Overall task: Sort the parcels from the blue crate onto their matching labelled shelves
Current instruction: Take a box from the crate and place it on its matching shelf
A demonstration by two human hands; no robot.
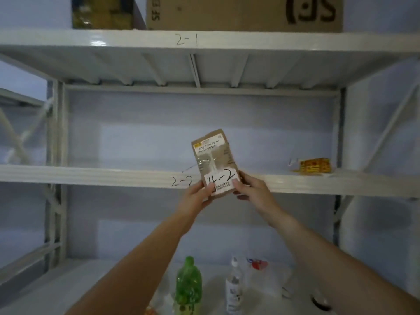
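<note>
Though soft toward the edges, filling the frame from side to side: white metal rack (91,176), upper shelf edge hand-marked "2-1" (186,39), middle shelf edge hand-marked "2-2" (181,181). At top centre, on the upper shelf, large cardboard box (238,14) with black print; just left of it, darker printed box (102,12). Rising from the lower left and lower right of the frame, two bare forearms, stretched forward and converging at centre.

Held upright at centre frame, in front of the middle shelf edge and just right of the "2-2" mark: flat brown parcel (216,160), top leaning slightly left, white label inked with digits ending "-2", first digits hard to read. Gripped at its lower left corner by left hand (195,196), thumb across the front; pinched at its lower right corner by right hand (252,189), thumb on the label, fingers curled behind.

At bottom centre, on the lowest shelf, green bottle (188,285) and clear bottle (234,285), upright, apart. At right on the middle shelf, small yellow packet (312,165).
</note>
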